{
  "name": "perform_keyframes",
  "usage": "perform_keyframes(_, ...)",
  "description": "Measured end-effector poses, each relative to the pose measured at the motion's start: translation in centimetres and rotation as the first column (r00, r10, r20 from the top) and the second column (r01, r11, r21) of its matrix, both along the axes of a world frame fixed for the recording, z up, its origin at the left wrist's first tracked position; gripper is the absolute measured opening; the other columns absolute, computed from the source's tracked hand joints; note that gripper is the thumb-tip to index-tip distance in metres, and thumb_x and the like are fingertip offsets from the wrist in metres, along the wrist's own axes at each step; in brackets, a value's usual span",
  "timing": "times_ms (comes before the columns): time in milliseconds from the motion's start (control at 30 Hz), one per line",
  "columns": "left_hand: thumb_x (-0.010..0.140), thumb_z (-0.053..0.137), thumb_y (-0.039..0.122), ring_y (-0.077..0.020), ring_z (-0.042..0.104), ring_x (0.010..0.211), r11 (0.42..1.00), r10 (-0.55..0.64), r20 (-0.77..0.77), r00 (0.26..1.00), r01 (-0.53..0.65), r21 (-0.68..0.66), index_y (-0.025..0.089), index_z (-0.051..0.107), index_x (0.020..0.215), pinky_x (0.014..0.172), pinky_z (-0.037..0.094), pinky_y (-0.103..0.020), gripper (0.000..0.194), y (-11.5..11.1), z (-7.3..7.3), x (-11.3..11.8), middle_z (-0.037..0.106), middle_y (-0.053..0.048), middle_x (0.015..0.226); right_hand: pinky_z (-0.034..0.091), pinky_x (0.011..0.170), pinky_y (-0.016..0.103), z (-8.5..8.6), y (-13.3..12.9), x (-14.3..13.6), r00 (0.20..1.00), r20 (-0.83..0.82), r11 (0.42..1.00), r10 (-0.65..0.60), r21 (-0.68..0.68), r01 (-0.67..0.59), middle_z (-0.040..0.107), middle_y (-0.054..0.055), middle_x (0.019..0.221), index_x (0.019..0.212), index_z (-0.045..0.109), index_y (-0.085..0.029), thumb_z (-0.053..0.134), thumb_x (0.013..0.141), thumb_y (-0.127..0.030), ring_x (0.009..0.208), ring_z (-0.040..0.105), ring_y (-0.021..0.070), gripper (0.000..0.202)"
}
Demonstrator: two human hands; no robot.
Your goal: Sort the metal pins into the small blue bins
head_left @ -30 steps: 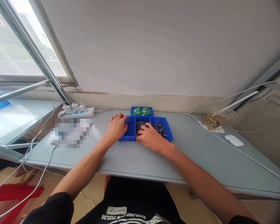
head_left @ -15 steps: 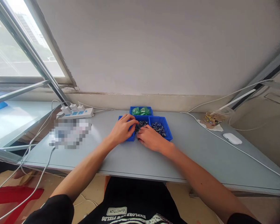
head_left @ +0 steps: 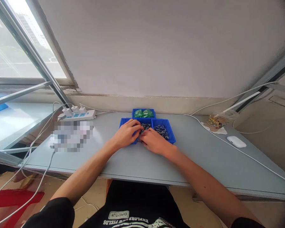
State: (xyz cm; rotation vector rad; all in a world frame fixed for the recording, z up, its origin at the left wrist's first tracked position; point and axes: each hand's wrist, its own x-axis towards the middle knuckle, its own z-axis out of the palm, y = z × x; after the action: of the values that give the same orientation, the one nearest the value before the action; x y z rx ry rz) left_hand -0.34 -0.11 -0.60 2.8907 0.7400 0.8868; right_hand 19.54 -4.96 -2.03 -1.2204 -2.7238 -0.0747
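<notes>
Below the left hand (head_left: 128,133) and right hand (head_left: 155,141), blue tray (head_left: 171,133) of small metal pieces (head_left: 146,126) | hands close together, whether pinching any I can't tell | seemingly picking through; next calls for a light touch

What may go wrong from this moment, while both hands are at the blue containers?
Small dark pieces might get mixed, since the blue containers sit side by side.
The left hand and right hand cover part of the middle container, so a dropped piece could go unnoticed.
The cup stands near a white cable; a tug might disturb it.
</notes>
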Motion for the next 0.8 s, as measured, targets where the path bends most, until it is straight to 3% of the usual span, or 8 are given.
perform_keyframes(233, 0.103, 0.048, 0.018, -0.0227, 0.06, 0.109, 1.0, 0.001, -0.018, 1.0, -0.001, -0.005, 0.023, 0.07, 0.115, 0.092, 0.054, -0.037, 0.026, -0.04, 0.05, 0.01, 0.067, -0.008, 0.115, 0.038, 0.084, 0.035, 0.15, -0.12, -0.17, 0.998, 0.053, 0.999, -0.033, -0.002, 0.034, 0.074, 0.011, 0.102, 0.094, 0.07, -0.016, 0.054, 0.099, -0.01, 0.1, 0.066, 0.0233, 0.018)
perform_keyframes(800, 0.101, 0.05, 0.016, -0.0227, 0.061, 0.109, 1.0, -0.017, -0.023, 1.0, 0.017, 0.003, 0.022, 0.07, 0.115, 0.092, 0.055, -0.037, 0.025, 0.15, -0.16, -0.01, 0.067, -0.008, 0.115, 0.039, 0.086, 0.035, 0.5, -0.24, -0.25, 0.994, 0.07, 0.996, -0.082, -0.012, 0.083, 0.075, 0.011, 0.105, 0.095, 0.07, -0.015, 0.058, 0.096, -0.014, 0.1, 0.068, 0.0238, 0.012)
